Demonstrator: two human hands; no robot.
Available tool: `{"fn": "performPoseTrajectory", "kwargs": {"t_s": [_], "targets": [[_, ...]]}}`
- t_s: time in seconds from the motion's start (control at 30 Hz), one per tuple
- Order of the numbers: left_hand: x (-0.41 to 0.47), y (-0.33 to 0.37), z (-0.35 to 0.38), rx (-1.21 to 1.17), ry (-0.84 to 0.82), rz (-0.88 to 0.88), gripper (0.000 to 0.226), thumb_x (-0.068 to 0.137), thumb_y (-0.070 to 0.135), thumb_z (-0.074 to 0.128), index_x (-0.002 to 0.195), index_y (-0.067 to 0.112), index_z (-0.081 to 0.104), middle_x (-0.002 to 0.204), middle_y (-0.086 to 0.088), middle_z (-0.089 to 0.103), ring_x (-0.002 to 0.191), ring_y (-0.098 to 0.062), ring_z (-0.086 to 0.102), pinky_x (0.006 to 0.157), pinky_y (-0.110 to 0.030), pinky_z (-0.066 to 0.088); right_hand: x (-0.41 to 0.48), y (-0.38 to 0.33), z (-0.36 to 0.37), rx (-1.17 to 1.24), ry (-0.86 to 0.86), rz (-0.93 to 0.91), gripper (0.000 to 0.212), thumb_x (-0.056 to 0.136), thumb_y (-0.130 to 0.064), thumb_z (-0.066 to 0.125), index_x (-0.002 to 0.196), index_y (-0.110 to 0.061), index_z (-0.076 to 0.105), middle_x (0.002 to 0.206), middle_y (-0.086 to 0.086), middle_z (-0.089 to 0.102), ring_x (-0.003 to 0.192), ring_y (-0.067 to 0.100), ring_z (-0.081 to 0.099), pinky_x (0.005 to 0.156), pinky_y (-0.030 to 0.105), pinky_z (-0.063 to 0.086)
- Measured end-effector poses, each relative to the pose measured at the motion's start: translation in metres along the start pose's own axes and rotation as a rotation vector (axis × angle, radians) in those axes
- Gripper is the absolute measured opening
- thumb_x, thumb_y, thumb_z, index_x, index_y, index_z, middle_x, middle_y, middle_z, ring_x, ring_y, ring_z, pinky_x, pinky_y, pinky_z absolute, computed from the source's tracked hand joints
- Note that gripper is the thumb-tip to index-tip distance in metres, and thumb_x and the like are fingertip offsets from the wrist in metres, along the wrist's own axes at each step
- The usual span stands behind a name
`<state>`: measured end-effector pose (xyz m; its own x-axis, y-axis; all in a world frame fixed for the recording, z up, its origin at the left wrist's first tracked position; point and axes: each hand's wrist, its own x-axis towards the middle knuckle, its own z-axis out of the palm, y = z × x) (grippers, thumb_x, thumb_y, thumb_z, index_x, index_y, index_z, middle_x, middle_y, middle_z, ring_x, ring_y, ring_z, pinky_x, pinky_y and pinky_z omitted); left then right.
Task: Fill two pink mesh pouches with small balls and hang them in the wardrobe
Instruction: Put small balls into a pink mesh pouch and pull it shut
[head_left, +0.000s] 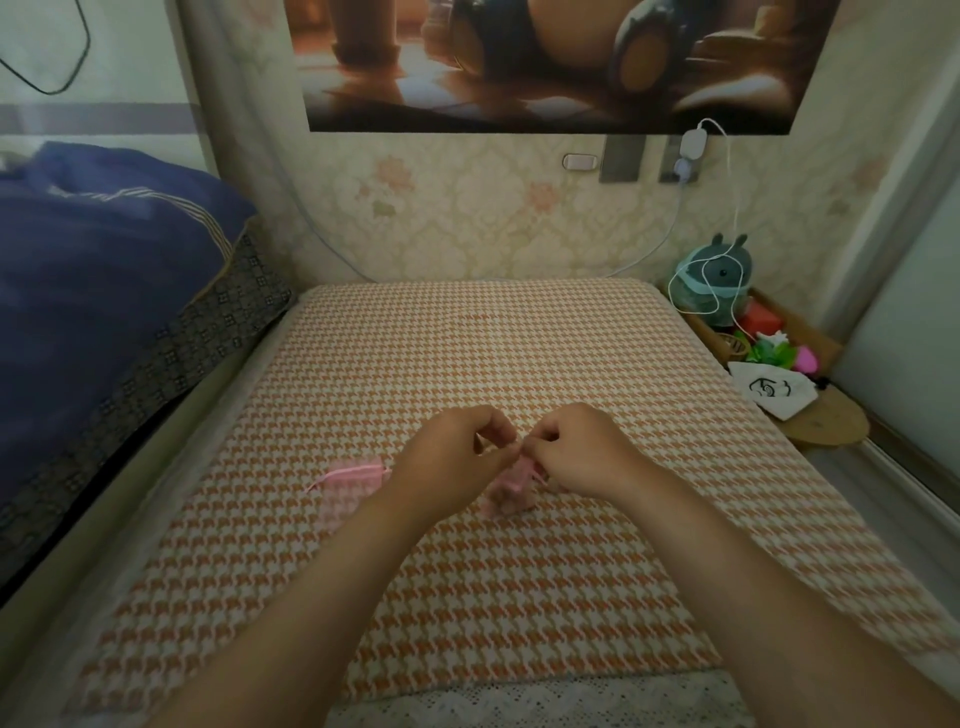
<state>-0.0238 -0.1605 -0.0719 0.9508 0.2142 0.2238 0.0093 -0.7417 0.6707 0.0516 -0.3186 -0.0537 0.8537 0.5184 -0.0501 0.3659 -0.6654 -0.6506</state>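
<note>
Two pink mesh pouches are on the orange-and-white houndstooth mattress (467, 332). One pouch (347, 483) lies flat to the left of my hands, its drawstring trailing left. The other pouch (509, 491) hangs between my hands, just above the mattress. My left hand (457, 457) and my right hand (576, 447) both pinch its top edge or drawstring from either side. Whether this pouch holds balls is unclear, and I see no loose balls.
A dark blue quilt (104, 270) is piled on the left. At the right, a wooden shelf (810, 332) carries a grey plush toy (719, 270), colourful small items and a white drawstring bag (774, 389). White charger cables (727, 208) hang from a wall socket.
</note>
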Motion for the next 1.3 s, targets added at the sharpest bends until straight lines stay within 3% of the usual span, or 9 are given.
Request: {"fn": "performPoseTrajectory", "kwargs": {"t_s": [0.17,0.37,0.43,0.5,0.77,0.87,0.97,1.13,1.3], "targets": [[0.001,0.001,0.003,0.083,-0.043,0.055,0.007,0.085,0.040,0.072,0.092,0.037,0.072,0.094,0.020,0.062,0.082,0.004,0.054,0.070,-0.017,0.043,0.000,0.007,0.000,-0.076,-0.009,-0.044,0.029,0.098,-0.030,0.062,0.072,-0.025,0.073,0.068,-0.004,0.074,0.065,0.018,0.072,0.067,0.043,0.061],[0.000,0.002,0.003,0.125,-0.107,-0.027,0.012,0.085,0.042,0.067,0.089,0.035,0.075,0.122,0.009,0.063,0.108,-0.009,0.061,0.088,-0.037,0.054,0.009,0.019,-0.004,-0.192,0.057,-0.071,0.028,0.103,-0.028,0.053,0.086,-0.019,0.073,0.075,-0.002,0.072,0.060,0.014,0.064,0.057,0.035,0.051],[0.000,0.002,0.001,0.112,-0.113,-0.057,0.014,0.085,0.038,0.065,0.094,0.033,0.075,0.129,0.006,0.065,0.113,-0.007,0.061,0.088,-0.034,0.055,0.011,0.027,-0.007,-0.262,0.086,-0.070,0.021,0.102,-0.029,0.055,0.092,-0.023,0.072,0.083,-0.009,0.070,0.072,0.016,0.066,0.066,0.034,0.054],[-0.001,0.004,0.000,0.089,-0.111,-0.064,0.017,0.088,0.032,0.065,0.103,0.031,0.073,0.121,0.012,0.068,0.099,0.000,0.063,0.079,-0.027,0.056,0.012,0.035,-0.007,-0.288,0.048,-0.067,0.012,0.098,-0.031,0.062,0.098,-0.030,0.074,0.090,-0.015,0.066,0.082,0.012,0.065,0.073,0.033,0.056],[0.000,-0.004,-0.001,0.040,-0.113,-0.051,0.019,0.089,0.024,0.067,0.106,0.028,0.072,0.127,0.008,0.067,0.124,-0.007,0.056,0.077,-0.013,0.040,0.017,0.038,0.018,-0.564,-0.010,-0.061,0.015,0.088,-0.035,0.067,0.077,-0.025,0.068,0.076,-0.004,0.064,0.072,0.019,0.064,0.054,0.027,0.041],[0.000,-0.004,-0.002,0.026,-0.113,-0.046,0.021,0.090,0.023,0.066,0.110,0.026,0.073,0.115,0.014,0.069,0.121,-0.004,0.056,0.071,-0.005,0.036,0.018,0.032,0.014,-0.502,0.028,-0.030,0.014,0.091,-0.037,0.067,0.088,-0.026,0.076,0.082,-0.006,0.070,0.076,0.017,0.066,0.059,0.027,0.048],[0.001,-0.005,-0.002,0.026,-0.113,-0.058,0.023,0.090,0.027,0.066,0.112,0.028,0.072,0.116,0.015,0.068,0.099,0.004,0.061,0.067,-0.007,0.040,0.016,0.027,0.002,-0.326,0.169,-0.007,0.017,0.093,-0.034,0.069,0.107,-0.027,0.075,0.100,-0.008,0.073,0.091,0.015,0.068,0.074,0.031,0.056],[0.001,-0.004,-0.004,0.025,-0.128,-0.058,0.026,0.091,0.030,0.065,0.116,0.025,0.070,0.112,0.016,0.068,0.086,0.006,0.059,0.065,-0.013,0.044,0.006,0.008,-0.005,0.064,0.259,-0.127,0.013,0.084,-0.036,0.081,0.094,-0.032,0.074,0.088,-0.016,0.071,0.077,-0.006,0.065,0.069,0.020,0.053],[-0.001,-0.003,-0.009,-0.038,-0.161,-0.075,0.024,0.087,0.029,0.067,0.110,0.028,0.071,0.100,0.013,0.070,0.079,0.000,0.065,0.065,-0.022,0.052,-0.002,-0.001,0.001,0.012,0.140,-0.245,0.011,0.083,-0.037,0.081,0.091,-0.034,0.076,0.088,-0.021,0.073,0.066,-0.019,0.056,0.065,0.015,0.042]]}}
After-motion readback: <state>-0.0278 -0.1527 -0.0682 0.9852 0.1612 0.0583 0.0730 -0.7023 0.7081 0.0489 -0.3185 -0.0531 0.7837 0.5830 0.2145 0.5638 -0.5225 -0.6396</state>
